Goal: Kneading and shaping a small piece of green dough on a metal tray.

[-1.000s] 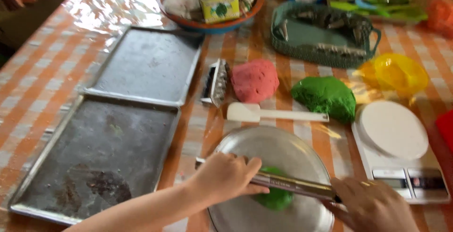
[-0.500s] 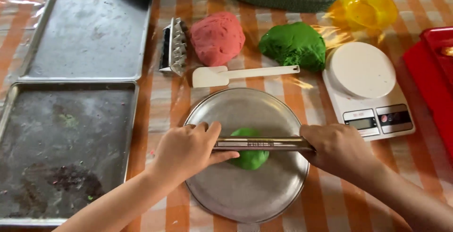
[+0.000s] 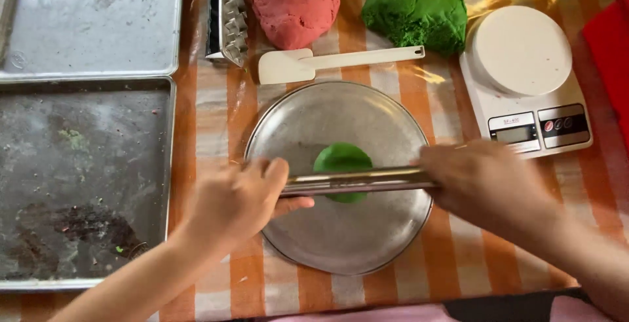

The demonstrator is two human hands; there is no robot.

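On the round metal plate (image 3: 341,243) at the middle of the desk (image 3: 452,263) lies a small flattened piece of green dough (image 3: 341,159), and a shiny metal rolling pin (image 3: 357,179) rests across it. The left hand (image 3: 239,197) has its fingers curled around the pin's left end; the right hand (image 3: 485,181) covers the right end, fingers closed over it.

Just beyond the plate lies a white spatula (image 3: 308,64), and past it sit a lump of red dough (image 3: 296,4) and a larger lump of green dough (image 3: 418,11), side by side on the checked cloth. A metal cutter (image 3: 229,17) stands left of the red lump. To the right is a white kitchen scale (image 3: 524,79), its platform bare. At the left lie two flat baking trays (image 3: 85,184), the nearer one dark with smudges and a few crumbs.
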